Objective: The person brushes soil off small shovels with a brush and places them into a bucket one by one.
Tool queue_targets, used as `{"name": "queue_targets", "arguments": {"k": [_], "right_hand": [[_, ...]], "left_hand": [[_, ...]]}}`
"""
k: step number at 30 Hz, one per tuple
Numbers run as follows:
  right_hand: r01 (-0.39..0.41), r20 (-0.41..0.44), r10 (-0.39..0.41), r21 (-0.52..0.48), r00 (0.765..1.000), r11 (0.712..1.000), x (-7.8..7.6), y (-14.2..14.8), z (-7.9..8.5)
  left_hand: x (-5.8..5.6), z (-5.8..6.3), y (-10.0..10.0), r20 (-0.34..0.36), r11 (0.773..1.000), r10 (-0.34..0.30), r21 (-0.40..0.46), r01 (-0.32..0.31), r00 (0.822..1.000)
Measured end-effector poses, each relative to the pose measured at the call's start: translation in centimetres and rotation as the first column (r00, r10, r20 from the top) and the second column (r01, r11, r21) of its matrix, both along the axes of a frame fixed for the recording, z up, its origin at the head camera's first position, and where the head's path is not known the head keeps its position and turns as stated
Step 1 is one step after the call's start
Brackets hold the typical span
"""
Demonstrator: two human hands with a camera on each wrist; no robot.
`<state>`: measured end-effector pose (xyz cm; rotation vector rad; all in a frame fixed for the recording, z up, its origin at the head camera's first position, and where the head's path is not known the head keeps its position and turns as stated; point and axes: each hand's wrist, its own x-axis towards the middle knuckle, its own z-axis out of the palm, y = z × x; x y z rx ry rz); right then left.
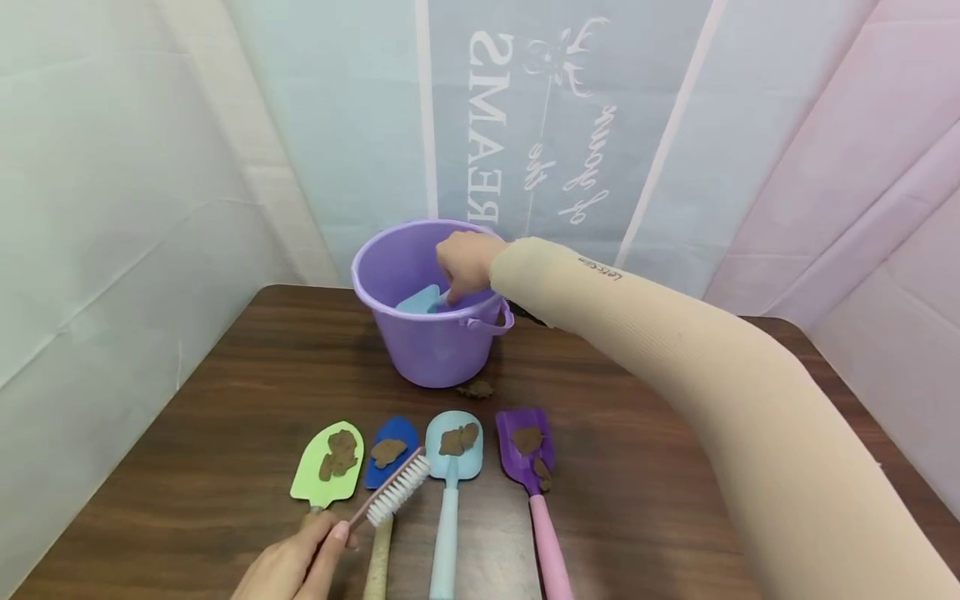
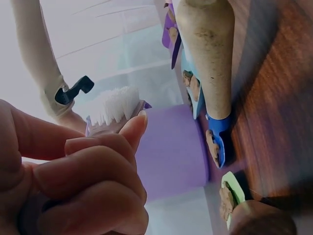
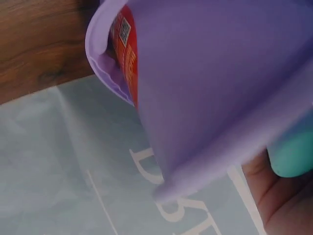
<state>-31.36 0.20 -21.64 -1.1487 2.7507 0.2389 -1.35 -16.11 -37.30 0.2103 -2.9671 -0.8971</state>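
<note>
My left hand point(image 1: 288, 567) pinches the slim handle of a scrub brush point(image 1: 397, 492) with white bristles. It holds the brush above the blue trowel. Inside the rim of a purple bucket point(image 1: 438, 354), my right hand point(image 1: 468, 262) grips a light blue shovel, whose blade point(image 1: 420, 300) shows in the head view. A rounded teal handle end point(image 3: 293, 152) lies against that palm in the right wrist view. The bucket wall hides the fingers there. A lime green trowel point(image 1: 306, 477) lies nearest the left hand.
Beside the blue trowel point(image 1: 397, 429) lie another light blue shovel point(image 1: 446, 529) and a purple shovel point(image 1: 517, 462) with a pink handle. Brown lumps point(image 1: 342, 450) sit on all their blades. A brown clump point(image 1: 477, 389) lies at the bucket's foot. Printed cloth point(image 1: 360, 125) hangs behind.
</note>
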Motion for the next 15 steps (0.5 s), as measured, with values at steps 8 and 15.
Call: {"name": "queue_targets", "arguments": {"k": [8, 15], "right_hand": [[-0.010, 0.049, 0.013, -0.062, 0.999, 0.998, -0.4, 0.4, -1.4], [0.000, 0.105, 0.004, -0.040, 0.994, 0.999, -0.7, 0.6, -2.0]], "left_hand": [[-0.2, -0.1, -0.2, 0.053, 1.000, 0.016, 0.003, -0.016, 0.998], [-0.3, -0.5, -0.2, -0.007, 1.000, 0.012, 0.000, -0.012, 1.000]]}}
